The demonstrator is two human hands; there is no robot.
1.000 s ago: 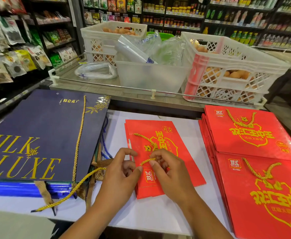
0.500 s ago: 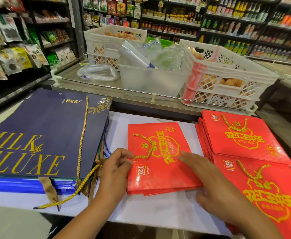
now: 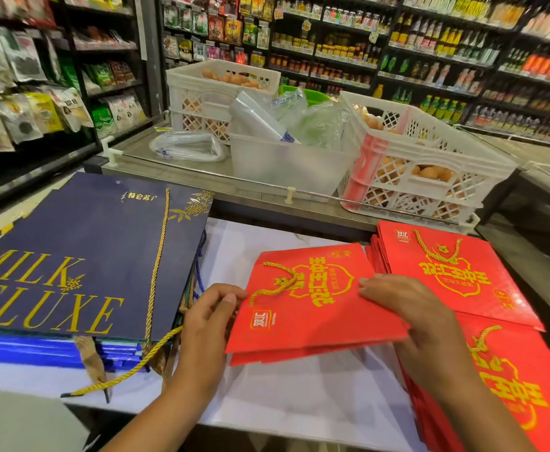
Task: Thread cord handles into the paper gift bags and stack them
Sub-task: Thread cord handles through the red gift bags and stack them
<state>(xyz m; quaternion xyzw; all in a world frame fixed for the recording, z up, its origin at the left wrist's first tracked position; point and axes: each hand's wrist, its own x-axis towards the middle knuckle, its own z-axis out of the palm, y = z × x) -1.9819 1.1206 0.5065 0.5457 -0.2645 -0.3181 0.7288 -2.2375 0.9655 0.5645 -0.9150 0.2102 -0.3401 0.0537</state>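
Beyond the hands, on a metal counter, stand two white lattice crates: one far ahead, one ahead to the right, both holding brown eggs. Between them sits a translucent plastic tub stuffed with clear bags. A coiled clear plastic bundle lies left of the tub. Shop shelves of bottles and packets fill the background.

Two hands, left and right. Two white lattice crates, one clear tub. Three gold cord handles show on red bags.
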